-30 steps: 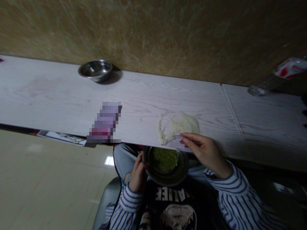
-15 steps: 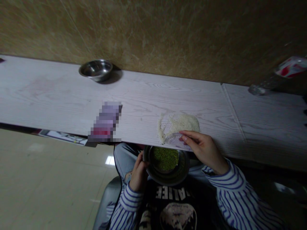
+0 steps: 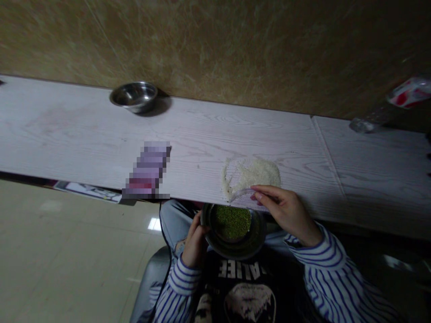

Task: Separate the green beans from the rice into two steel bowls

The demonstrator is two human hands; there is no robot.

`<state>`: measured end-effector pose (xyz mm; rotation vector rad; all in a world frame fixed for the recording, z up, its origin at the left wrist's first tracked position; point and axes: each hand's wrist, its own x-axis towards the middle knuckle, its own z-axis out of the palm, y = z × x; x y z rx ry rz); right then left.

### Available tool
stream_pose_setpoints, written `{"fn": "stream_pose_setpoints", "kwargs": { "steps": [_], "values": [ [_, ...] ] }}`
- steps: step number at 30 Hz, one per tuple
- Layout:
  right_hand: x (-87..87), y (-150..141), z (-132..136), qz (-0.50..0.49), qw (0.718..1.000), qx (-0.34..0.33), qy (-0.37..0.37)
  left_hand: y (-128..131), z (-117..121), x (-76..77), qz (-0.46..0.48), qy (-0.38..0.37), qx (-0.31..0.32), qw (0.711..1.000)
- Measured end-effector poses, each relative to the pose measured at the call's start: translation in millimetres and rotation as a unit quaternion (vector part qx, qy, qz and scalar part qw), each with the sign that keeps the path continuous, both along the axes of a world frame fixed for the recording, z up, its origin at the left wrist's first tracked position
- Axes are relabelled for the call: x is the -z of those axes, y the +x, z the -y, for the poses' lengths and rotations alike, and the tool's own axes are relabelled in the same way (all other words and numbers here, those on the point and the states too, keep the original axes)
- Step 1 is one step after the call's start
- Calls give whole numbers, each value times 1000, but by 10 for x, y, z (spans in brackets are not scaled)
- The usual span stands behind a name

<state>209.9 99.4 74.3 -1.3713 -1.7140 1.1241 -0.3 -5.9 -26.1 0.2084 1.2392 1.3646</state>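
Note:
My left hand (image 3: 195, 242) is closed on the left rim of a metal bowl (image 3: 258, 240), held just below the table's front edge. Inside the bowl lie many small green beans (image 3: 232, 223), which look like mung beans. With thumb and fingers pinched, my right hand (image 3: 286, 208) holds a thin clear plastic piece (image 3: 239, 193) with a curved edge. This piece is at the front edge of the table, just above the bowl. Right behind it, a patch of white grains (image 3: 264, 170), which look like rice, is spread on the tabletop; a few dark specks show around it.
On the pale wood-grain table (image 3: 208, 130), an upright metal bowl (image 3: 134, 98) stands at the back by the wall. A blurred-out flat purple object (image 3: 148, 168) lies left of the grains. A clear bottle (image 3: 380, 114) with a red and white label stands at the back right.
The clear plastic piece in my right hand has tilted slightly and appears narrower. My left hand and the bowl of beans stay in place.

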Motion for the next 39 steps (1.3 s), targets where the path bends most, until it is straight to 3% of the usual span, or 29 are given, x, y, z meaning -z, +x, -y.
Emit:
{"fn": "stream_pose_setpoints", "kwargs": {
  "steps": [20,31,39],
  "values": [
    [1,-67,-11,-1,1000,-19,1,-42,14,43,1,12,-11,1000],
    [66,-235,173,39,997,3,72,-16,-5,11,0,-10,-18,1000],
    [47,-52,112,82,992,45,88,-9,-2,57,3,-6,-10,1000]
  ]
}}
